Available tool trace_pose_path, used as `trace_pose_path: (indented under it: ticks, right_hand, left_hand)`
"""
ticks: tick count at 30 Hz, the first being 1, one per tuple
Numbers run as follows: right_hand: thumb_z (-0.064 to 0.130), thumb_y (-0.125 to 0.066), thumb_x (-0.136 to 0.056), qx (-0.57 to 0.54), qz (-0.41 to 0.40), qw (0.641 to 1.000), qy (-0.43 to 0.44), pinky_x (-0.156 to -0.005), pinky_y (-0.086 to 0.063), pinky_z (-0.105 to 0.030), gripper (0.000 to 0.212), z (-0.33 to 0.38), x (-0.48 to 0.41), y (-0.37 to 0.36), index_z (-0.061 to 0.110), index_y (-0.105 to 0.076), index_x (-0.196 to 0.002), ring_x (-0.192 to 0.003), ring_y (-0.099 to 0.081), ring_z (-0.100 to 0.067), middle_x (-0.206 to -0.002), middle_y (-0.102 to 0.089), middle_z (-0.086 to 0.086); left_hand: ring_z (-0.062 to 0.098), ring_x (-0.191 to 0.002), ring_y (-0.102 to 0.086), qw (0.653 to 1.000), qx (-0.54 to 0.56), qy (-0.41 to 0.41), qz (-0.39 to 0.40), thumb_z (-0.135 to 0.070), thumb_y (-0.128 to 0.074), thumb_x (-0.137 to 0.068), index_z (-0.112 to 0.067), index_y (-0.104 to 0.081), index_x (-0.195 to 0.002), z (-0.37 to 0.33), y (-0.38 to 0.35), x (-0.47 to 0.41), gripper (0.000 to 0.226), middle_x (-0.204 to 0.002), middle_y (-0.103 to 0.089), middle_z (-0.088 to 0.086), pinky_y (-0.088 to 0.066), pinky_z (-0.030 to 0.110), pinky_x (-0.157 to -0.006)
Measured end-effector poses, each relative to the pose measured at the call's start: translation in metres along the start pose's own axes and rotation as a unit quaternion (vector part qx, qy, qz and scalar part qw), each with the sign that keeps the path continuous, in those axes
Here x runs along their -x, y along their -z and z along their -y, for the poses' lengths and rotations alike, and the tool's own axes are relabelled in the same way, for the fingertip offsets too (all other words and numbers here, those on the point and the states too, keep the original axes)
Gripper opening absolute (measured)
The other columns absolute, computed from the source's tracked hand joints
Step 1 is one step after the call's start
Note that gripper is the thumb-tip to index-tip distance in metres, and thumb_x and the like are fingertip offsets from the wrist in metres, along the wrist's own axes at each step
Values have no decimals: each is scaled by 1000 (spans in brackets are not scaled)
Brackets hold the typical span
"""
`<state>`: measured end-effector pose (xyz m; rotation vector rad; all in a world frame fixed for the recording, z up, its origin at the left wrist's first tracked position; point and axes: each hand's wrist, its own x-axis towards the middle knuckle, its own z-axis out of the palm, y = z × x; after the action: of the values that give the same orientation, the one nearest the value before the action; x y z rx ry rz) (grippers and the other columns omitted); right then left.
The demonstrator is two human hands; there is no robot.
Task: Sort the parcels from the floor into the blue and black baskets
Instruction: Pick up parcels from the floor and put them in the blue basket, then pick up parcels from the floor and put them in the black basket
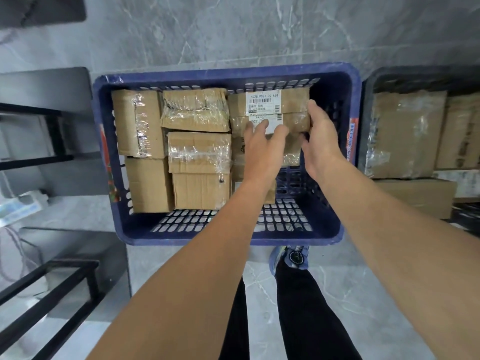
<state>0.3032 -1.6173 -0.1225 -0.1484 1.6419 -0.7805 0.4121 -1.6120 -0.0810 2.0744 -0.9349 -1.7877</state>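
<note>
A blue basket [233, 236] stands on the grey floor in front of me, packed with several taped cardboard parcels. Both hands hold one small labelled parcel [291, 120] over the basket's right rear part. My left hand [262, 144] lies on its near left side with fingers spread over the white label. My right hand [320, 133] grips its right end, thumb underneath. Behind it sits another labelled parcel [262, 100]. The black basket [366, 120] stands to the right, also holding parcels [405, 131].
Black metal-framed furniture [52, 289] stands on the left. A loose cardboard box [420, 196] lies on the floor at the right. My legs and a shoe [288, 258] are just behind the blue basket's near rim. The basket's right front corner shows bare mesh floor.
</note>
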Motion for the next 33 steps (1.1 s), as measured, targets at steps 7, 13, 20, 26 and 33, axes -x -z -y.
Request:
trace_pose_path:
  ticks: [7, 13, 20, 26, 33]
  right_hand:
    - [52, -49, -107, -11, 8, 1000, 4, -108, -27, -28, 46, 17, 26, 12, 36, -51, -150, -120, -47, 6, -148, -53, 19]
    - [58, -53, -103, -33, 15, 999, 40, -127, -22, -35, 63, 56, 91, 34, 32, -42, -159, -152, -32, -7, -165, -40, 12]
    - [49, -50, -108, -86, 3, 990, 108, -114, -38, -19, 58, 142, 206, 62, 21, -43, -158, -137, -45, 4, -158, -48, 10]
    - [47, -48, -109, -131, -54, 972, 187, -128, -27, -34, 61, 209, 322, 94, 21, -36, -163, -153, -34, -9, -167, -37, 7]
    - [54, -46, -106, -177, -121, 936, 277, -116, -33, -22, 66, 251, 475, 114, 22, -36, -163, -151, -36, -6, -165, -39, 10]
  left_hand:
    - [18, -143, -40, 999, -19, 37, 29, -48, -53, -96, -24, -57, -142, -17, 17, 18, 52, -156, -46, -4, -31, 47, -121]
    - [4, -121, -52, 998, 1, 27, 57, -43, -50, -105, -35, -60, -127, -77, 38, 76, 25, -123, -56, -21, -39, 41, -117]
    - [10, -140, -47, 994, 9, -38, 98, -49, -53, -102, -30, -54, -144, -186, 50, 176, 46, -152, -52, -9, -38, 41, -116]
    - [10, -139, -48, 982, -25, -114, 146, -60, -56, -98, -40, -54, -140, -271, 62, 278, 47, -155, -50, -8, -36, 44, -121]
    - [8, -139, -48, 947, -56, -212, 236, -55, -58, -100, -35, -56, -146, -339, 77, 399, 50, -153, -52, -12, -38, 43, -121]
